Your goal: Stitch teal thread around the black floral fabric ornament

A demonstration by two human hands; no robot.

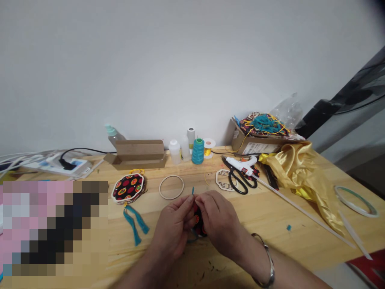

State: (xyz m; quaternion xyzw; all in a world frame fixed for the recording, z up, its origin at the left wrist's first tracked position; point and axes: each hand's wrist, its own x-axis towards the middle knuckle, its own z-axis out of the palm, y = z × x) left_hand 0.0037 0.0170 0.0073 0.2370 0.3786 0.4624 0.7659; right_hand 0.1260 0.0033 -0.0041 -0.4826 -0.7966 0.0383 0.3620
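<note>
My left hand [178,218] is closed, thumb and finger pinching a teal cord [193,190] whose short end pokes up above the fingertips. Right beside it, my right hand [221,220] is closed too, its fingertips pressed together against the left ones; what they grip is hidden. Between the hands shows a black fabric piece [197,219] with red and orange round patterns, partly covered by the fingers. To the left lies a stack of similar patterned pieces [128,188] in pale frames, with a teal tassel [136,225] below. A thin pale ring [171,187] lies just beyond my hands.
Black-handled scissors [237,182] and a white glue gun [245,165] rest on a pale lattice frame [224,180]. Behind stand a teal thread cone [197,151], bottles [175,151] and an open cardboard box [140,154]. Gold cloth [303,172] lies right, near a filled carton [258,145].
</note>
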